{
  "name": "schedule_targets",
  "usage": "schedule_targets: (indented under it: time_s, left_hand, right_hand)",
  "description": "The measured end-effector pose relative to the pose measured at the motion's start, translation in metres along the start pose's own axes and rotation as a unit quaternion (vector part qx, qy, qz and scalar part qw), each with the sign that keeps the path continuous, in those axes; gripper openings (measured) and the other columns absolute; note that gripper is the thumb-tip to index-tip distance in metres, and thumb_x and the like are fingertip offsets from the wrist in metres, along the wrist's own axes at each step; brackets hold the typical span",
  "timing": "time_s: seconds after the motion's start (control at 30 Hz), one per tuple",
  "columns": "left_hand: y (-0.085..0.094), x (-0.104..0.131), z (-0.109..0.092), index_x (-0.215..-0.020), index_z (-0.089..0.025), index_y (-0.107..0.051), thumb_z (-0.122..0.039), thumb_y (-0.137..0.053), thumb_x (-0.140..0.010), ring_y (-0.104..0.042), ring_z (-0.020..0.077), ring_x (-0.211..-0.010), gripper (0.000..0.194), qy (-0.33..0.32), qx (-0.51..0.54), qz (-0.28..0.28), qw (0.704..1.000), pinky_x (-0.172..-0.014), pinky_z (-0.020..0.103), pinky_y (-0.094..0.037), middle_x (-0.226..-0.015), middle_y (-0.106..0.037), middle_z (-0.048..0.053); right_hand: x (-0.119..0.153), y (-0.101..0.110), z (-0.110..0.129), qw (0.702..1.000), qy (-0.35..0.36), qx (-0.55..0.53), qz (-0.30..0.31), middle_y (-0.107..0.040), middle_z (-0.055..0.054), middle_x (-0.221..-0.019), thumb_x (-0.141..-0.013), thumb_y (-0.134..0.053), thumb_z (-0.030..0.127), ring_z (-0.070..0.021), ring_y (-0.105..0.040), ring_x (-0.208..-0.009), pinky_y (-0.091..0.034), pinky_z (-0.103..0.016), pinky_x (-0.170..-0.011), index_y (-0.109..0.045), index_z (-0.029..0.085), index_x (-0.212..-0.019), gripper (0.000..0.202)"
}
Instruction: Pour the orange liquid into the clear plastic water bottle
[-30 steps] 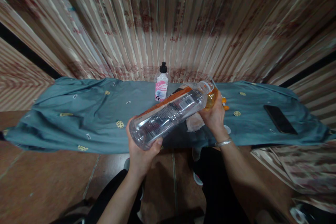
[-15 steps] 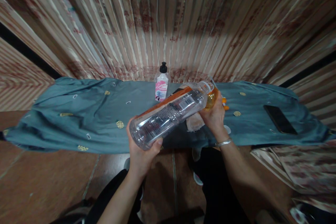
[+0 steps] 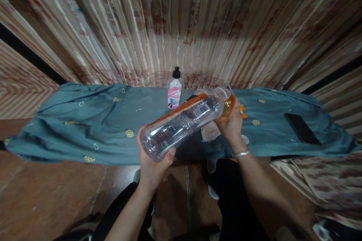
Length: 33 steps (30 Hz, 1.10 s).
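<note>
My left hand [image 3: 154,165] is wrapped round the base of a large clear plastic bottle [image 3: 181,126] with an orange label. The bottle slants across the middle, its open neck up and to the right, and looks nearly empty. Closed round a small clear container [image 3: 227,107] of amber liquid is my right hand [image 3: 232,122]. This container's rim is at the bottle's mouth; whether they touch I cannot tell. Below the bottle lies a pale folded cloth or sponge [image 3: 210,131], partly covered. Past my right fingers shows a small orange piece [image 3: 243,113], its kind unclear.
A pink-labelled squeeze bottle [image 3: 174,94] with a black cap stands upright behind the large bottle. To the right a black phone [image 3: 302,128] lies on the teal cloth [image 3: 113,120] covering the table. A small white disc [image 3: 245,139] is beside my right wrist. Striped curtains [image 3: 181,26] hang behind.
</note>
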State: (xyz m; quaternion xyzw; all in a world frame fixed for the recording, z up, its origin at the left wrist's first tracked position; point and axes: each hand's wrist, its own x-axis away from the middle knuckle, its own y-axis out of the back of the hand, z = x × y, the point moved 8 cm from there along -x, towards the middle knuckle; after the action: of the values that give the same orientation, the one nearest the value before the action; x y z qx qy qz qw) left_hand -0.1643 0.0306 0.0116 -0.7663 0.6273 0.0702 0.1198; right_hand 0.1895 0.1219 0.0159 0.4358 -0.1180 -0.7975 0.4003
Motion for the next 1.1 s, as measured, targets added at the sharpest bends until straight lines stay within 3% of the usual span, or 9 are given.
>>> schedule_targets:
  time_s: [0.47,0.63,0.9,1.1]
  left_hand:
    - [-0.004,-0.002,-0.005,-0.140,-0.021,-0.060,-0.048,-0.109,-0.067,-0.084,0.0396,-0.122,0.092,0.023,-0.007,-0.023,0.999,-0.110,0.056,-0.068,-0.136,-0.080,0.019]
    - [-0.005,-0.001,-0.010,-0.133,-0.022,-0.061,-0.054,-0.107,-0.066,-0.084,0.0373,-0.113,0.087,0.021,0.008,-0.063,0.998,-0.104,0.054,-0.070,-0.130,-0.080,0.018]
    - [-0.004,-0.003,-0.005,-0.132,-0.022,-0.060,-0.048,-0.109,-0.068,-0.084,0.0382,-0.120,0.084,0.038,0.002,-0.022,0.999,-0.109,0.055,-0.069,-0.134,-0.080,0.018]
    - [-0.002,-0.001,-0.002,-0.134,-0.022,-0.061,-0.049,-0.109,-0.069,-0.083,0.0380,-0.123,0.086,0.037,0.003,-0.027,0.999,-0.112,0.055,-0.068,-0.137,-0.080,0.018]
  right_hand:
    - [0.000,0.000,0.000,1.000,0.002,0.007,-0.003,-0.077,-0.025,-0.152,-0.085,-0.084,0.061,-0.0457,-0.078,-0.139,-0.068,-0.067,-0.113,-0.050,0.021,-0.164,0.095]
    - [0.000,-0.002,-0.003,1.000,-0.001,0.013,0.003,-0.077,-0.025,-0.152,-0.086,-0.083,0.061,-0.0455,-0.078,-0.139,-0.067,-0.067,-0.114,-0.048,0.021,-0.165,0.096]
    - [0.000,0.000,-0.003,1.000,-0.003,0.004,-0.005,-0.077,-0.025,-0.152,-0.082,-0.087,0.063,-0.0454,-0.079,-0.137,-0.066,-0.068,-0.115,-0.052,0.022,-0.162,0.097]
    - [0.000,0.000,-0.001,1.000,-0.006,0.001,-0.003,-0.079,-0.023,-0.149,-0.084,-0.087,0.062,-0.0428,-0.081,-0.132,-0.068,-0.065,-0.112,-0.053,0.023,-0.162,0.094]
